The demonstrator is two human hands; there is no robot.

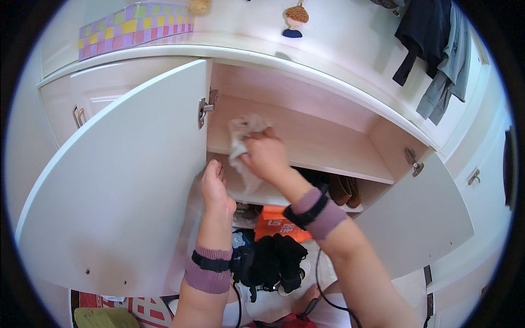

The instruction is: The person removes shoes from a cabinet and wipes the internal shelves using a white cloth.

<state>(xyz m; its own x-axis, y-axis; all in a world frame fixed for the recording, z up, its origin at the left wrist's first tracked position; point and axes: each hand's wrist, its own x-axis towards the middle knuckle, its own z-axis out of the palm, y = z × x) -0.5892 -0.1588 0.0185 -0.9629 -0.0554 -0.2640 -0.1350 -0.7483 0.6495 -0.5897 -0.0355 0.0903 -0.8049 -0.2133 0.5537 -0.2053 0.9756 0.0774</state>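
In my right hand (265, 153) is a bunched pale cloth (240, 135), held over the left part of the upper shelf (316, 133) inside a white cabinet. A loose end of the cloth hangs past the shelf's front edge, a little blurred. My left hand (215, 184) holds nothing; its fingers point up, beside the inner face of the left cabinet door (135, 180). Whether its fingertips touch the door or the shelf edge, I cannot tell. Both doors stand swung out, the right cabinet door (422, 217) on the other side.
Brown shoes (344, 190) sit on the lower shelf. Below are an orange bag (283, 223) bearing writing and black furry items (277, 260) on the floor. Metal hinges (205, 108) jut at the door edges. A checkered box (135, 30) stands on the countertop; dark clothes (424, 37) hang right.
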